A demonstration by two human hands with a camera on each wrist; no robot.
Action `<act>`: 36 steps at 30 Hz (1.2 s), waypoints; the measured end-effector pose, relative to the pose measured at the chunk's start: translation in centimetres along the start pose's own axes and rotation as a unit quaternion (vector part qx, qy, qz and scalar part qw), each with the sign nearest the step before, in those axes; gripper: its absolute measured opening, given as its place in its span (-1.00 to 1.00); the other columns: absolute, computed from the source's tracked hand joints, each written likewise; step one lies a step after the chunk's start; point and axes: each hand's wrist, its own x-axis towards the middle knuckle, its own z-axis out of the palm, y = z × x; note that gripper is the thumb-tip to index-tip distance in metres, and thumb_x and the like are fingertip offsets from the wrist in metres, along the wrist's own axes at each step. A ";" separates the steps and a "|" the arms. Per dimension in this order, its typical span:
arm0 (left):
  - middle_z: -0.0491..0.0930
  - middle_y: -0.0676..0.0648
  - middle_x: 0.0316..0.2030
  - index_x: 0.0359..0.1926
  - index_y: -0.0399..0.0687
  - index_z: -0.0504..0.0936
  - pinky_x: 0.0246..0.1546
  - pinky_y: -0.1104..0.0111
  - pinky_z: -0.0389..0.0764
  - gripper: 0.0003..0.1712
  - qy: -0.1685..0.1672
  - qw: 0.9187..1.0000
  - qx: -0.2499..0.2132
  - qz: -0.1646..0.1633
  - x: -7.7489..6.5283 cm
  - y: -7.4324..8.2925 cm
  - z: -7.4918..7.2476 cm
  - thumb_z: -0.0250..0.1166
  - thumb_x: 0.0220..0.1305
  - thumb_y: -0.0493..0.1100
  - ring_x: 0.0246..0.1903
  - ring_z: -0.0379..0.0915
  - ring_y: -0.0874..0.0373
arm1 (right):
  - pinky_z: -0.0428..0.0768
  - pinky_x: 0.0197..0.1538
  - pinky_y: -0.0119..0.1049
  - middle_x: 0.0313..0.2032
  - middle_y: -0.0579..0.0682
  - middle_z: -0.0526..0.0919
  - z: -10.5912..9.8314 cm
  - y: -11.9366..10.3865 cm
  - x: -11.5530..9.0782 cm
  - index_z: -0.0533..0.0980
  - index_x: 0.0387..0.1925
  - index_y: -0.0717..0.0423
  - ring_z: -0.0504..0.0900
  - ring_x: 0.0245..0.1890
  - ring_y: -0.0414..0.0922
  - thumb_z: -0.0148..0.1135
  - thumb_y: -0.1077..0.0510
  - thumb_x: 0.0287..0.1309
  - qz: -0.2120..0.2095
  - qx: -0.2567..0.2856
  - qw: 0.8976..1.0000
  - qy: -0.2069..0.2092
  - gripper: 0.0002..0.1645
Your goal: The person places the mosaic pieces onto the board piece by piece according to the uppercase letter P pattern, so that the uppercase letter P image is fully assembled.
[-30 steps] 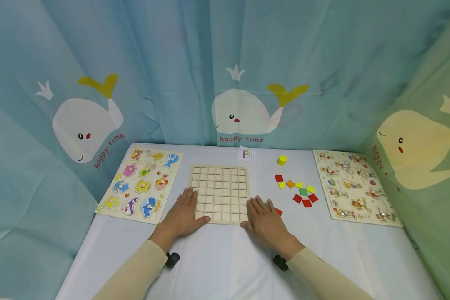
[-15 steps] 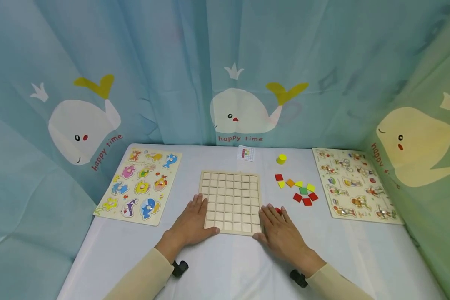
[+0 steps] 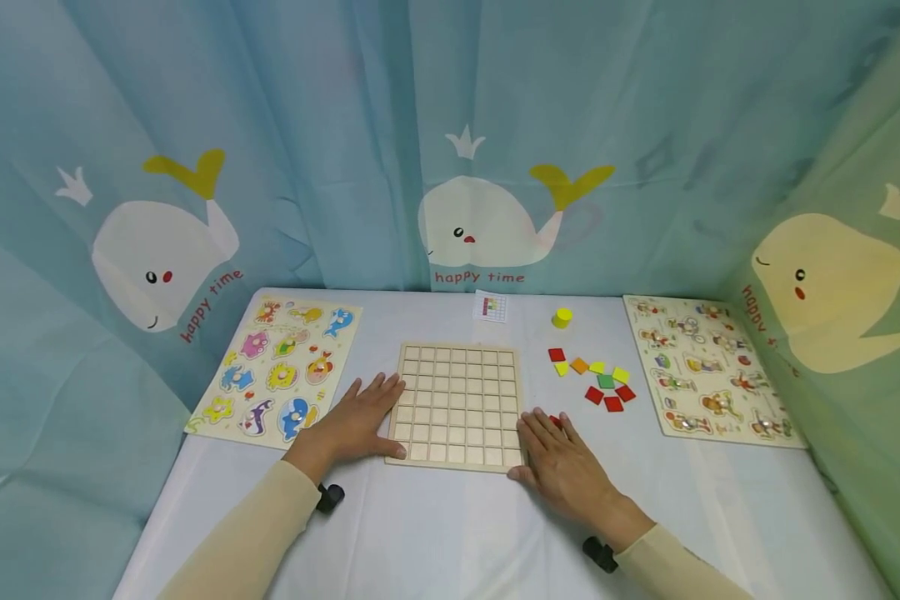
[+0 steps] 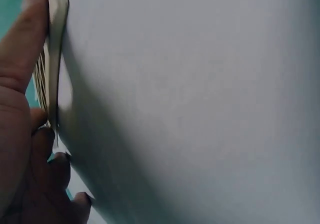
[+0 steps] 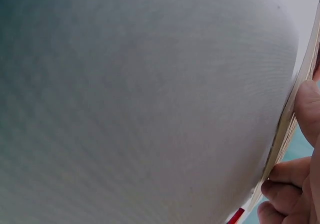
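A square wooden grid board lies flat on the white table, its cells holding no tiles. My left hand is at its left side, fingers spread, the thumb at the near left corner. In the left wrist view, the thumb rests along the board's edge. Along the right side lies my right hand, fingers extended and close together. The right wrist view has its thumb and fingertips against the board's rim. A red tile is partly hidden behind the right fingers.
Several red, yellow, orange and green tiles lie right of the board. Behind them stands a yellow cylinder. A small pattern card is at the back. Picture puzzles flank the table: sea animals left, figures right.
The board and both hands shifted right and toward the person. Since then my left hand has moved left and its fingers have spread, while the right hand has stayed by the board.
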 end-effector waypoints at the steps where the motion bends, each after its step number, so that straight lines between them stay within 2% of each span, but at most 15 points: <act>1: -0.13 -0.06 0.71 0.71 -0.05 -0.04 0.71 -0.07 -0.28 0.38 -0.004 1.000 -0.003 0.004 0.1 -0.2 -0.1 0.45 0.14 0.46 0.70 -0.30 -0.05 | 0.15 0.64 0.27 0.52 0.25 0.39 0.0 0.0 0.0 0.34 0.51 0.34 0.28 0.58 0.21 0.28 -0.25 0.39 -0.001 0.001 1.000 0.000 -0.05; 5: -0.14 -0.12 0.71 0.70 -0.12 -0.04 0.71 -0.09 -0.29 0.44 -0.010 1.000 -0.012 0.010 0.1 -0.2 -0.1 0.50 0.06 0.45 0.70 -0.30 -0.09 | 0.17 0.64 0.26 0.52 0.24 0.39 0.0 0.1 -0.1 0.33 0.51 0.34 0.28 0.58 0.21 0.27 -0.25 0.40 -0.007 0.002 1.000 -0.003 -0.05; 11: -0.08 -0.16 0.70 0.68 -0.18 0.02 0.71 -0.10 -0.23 0.44 0.000 1.000 -0.008 0.016 -0.3 0.0 0.4 0.50 0.03 0.45 0.69 -0.25 -0.11 | 0.20 0.63 0.25 0.52 0.24 0.39 -0.2 0.1 -0.3 0.34 0.50 0.34 0.27 0.58 0.22 0.28 -0.25 0.40 -0.013 -0.003 1.000 -0.006 -0.05; 16: -0.12 -0.12 0.71 0.70 -0.13 -0.01 0.71 -0.06 -0.23 0.40 -0.005 1.000 -0.021 0.018 -0.6 -0.5 0.3 0.49 0.10 0.43 0.70 -0.27 -0.08 | 0.17 0.65 0.21 0.53 0.23 0.37 -0.2 0.2 -0.3 0.33 0.52 0.33 0.24 0.60 0.20 0.26 -0.24 0.41 -0.013 0.001 1.000 -0.014 -0.06; 23: -0.18 -0.06 0.72 0.72 -0.05 -0.09 0.73 0.03 -0.21 0.36 -0.009 1.000 -0.015 0.006 -0.3 -1.5 0.0 0.41 0.19 0.43 0.70 -0.34 -0.04 | 0.18 0.65 0.19 0.54 0.22 0.36 -0.1 0.2 -0.3 0.32 0.52 0.33 0.25 0.60 0.19 0.26 -0.24 0.42 -0.013 -0.004 1.000 -0.012 -0.06; 31: -0.20 -0.03 0.72 0.72 -0.01 -0.10 0.72 0.02 -0.31 0.39 -0.013 0.999 -0.050 0.010 -0.2 -1.8 0.3 0.47 0.14 0.42 0.71 -0.42 -0.04 | 0.19 0.65 0.17 0.54 0.20 0.38 0.0 0.7 -0.1 0.34 0.52 0.30 0.25 0.60 0.17 0.28 -0.27 0.38 -0.019 -0.005 1.000 -0.015 -0.04; 36: -0.17 -0.02 0.71 0.72 -0.01 -0.07 0.72 0.02 -0.36 0.40 -0.010 0.997 -0.079 0.003 -0.1 -1.6 0.2 0.54 0.10 0.34 0.71 -0.44 -0.04 | 0.24 0.64 0.16 0.47 0.18 0.48 -0.4 1.4 0.4 0.45 0.44 0.30 0.30 0.58 0.17 0.34 -0.26 0.35 -0.025 0.039 0.999 -0.006 -0.10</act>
